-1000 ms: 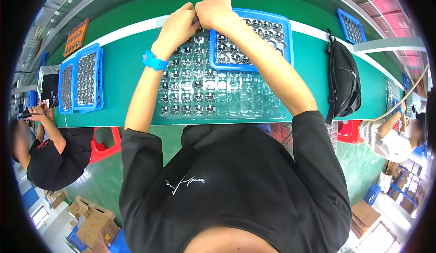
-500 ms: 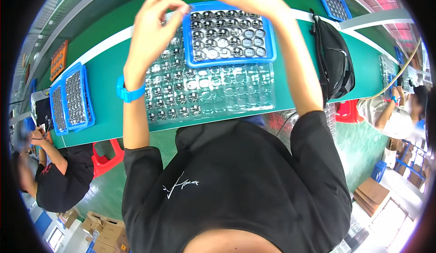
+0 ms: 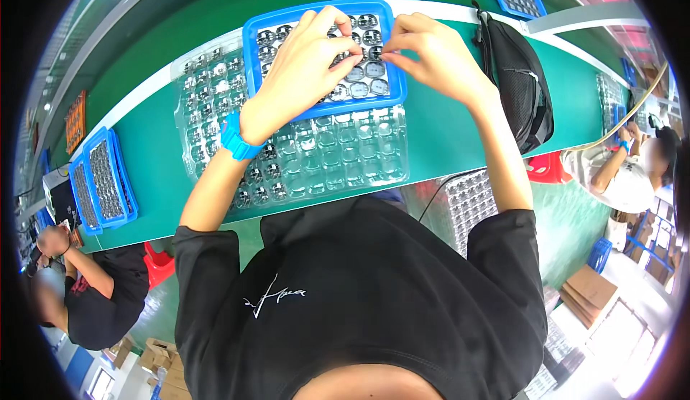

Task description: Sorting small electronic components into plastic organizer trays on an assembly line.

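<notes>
head view: the left hand (image 3: 310,55) and the right hand (image 3: 429,51) now meet over the blue tray (image 3: 374,103). half a second ago they were farther apart, the left by the tray's upper left corner and the right beyond its far rim. the left hand's thumb and fingertips are now drawn together above the round metal parts (image 3: 367,21); i cannot tell whether they pinch one. the right hand's fingers are bent, their tips at a dark part near the tray's right side, and its grip cannot be made out either. the blue tray lies across the upper right of a clear plastic tray (image 3: 338,155) on the green counter (image 3: 453,141), just as before; the whole scene has slid leftward as the camera turned. a filled clear tray (image 3: 471,202) below the counter's edge shows more plainly than it did. as for writing, the black shirt (image 3: 374,278) has a thin white scrawl (image 3: 277,296) across the chest. the blue wristband (image 3: 237,138) and black backpack (image 3: 523,87) show no readable lettering.
</notes>
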{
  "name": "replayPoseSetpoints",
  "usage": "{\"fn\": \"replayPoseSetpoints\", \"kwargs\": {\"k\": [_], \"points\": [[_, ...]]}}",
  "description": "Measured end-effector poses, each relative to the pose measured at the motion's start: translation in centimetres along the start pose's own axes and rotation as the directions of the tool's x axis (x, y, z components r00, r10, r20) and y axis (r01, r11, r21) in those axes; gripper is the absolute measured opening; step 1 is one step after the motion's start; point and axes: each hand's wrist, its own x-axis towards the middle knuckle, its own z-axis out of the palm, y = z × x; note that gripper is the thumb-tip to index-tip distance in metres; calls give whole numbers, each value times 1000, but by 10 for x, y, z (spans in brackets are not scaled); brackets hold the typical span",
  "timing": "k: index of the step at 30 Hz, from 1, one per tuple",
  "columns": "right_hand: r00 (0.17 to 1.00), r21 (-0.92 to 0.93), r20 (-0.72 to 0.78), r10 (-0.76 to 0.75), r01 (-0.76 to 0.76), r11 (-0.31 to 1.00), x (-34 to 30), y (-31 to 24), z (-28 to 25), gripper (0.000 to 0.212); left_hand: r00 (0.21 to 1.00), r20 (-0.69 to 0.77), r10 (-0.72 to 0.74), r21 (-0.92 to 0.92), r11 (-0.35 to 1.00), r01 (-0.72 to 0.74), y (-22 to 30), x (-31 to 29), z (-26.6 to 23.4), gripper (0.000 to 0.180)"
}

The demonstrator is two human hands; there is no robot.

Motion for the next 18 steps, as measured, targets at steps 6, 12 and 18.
{"fn": "replayPoseSetpoints", "kwargs": {"k": [6,12,18], "points": [[999,-45,33,9,-8,999,4,3,3,13,1000,4,5,49,999,-5,-2,2,8,14],[998,-106,49,-32,37,994,5,2,8,13,999,-10,34,90,995,-33,-2,1,9,13],[995,-150,102,2,14,989,6,-5,8,12,996,2,87,156,984,-86,4,4,10,13]]}}
